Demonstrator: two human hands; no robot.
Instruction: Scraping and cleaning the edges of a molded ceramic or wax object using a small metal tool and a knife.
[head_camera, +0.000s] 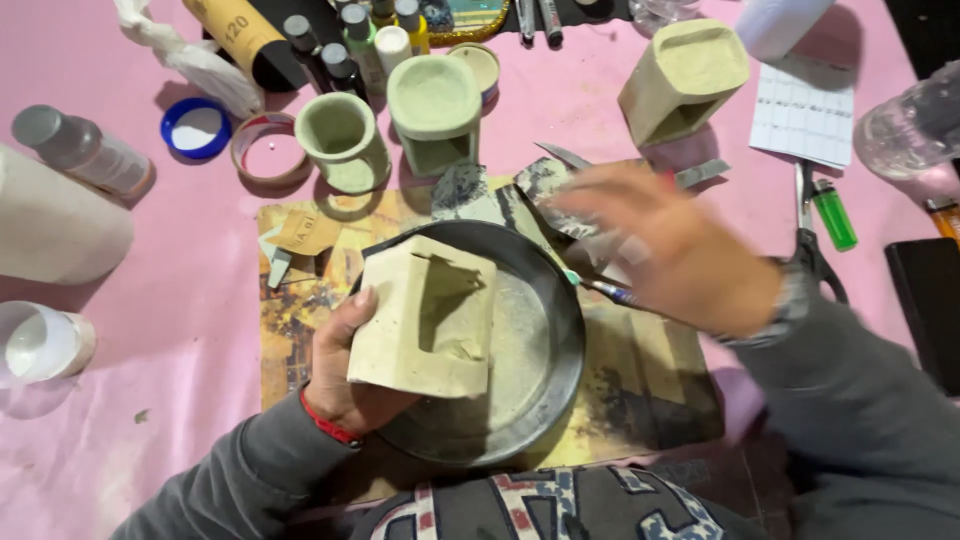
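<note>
1. Four pale cast pieces are being shown in all: three are standing finished-looking at the far side of the pink counter (180, 330), and one is being worked over the pan.
2. That one, a blocky cream burner (425, 318) with a rough notch cut in its face, is being gripped by the left hand (345, 370), fingers closed round its left edge, above the round dark metal pan (540, 330).
3. Grey dust is lying in the pan, so some smoothing is judged to be already done; the notch edges are looking ragged, so more is judged to be left.
4. The right hand (670, 250) is being blurred by motion above the pan's far rim, fingers spread and loosely curled; whether the thin brush (600, 288) beneath it is being held cannot be told.
5. Matte, chalky surfaces are being seen on the round cup (342, 140), the green-tinted burner (435, 112) and the tilted burner (685, 80).
</note>
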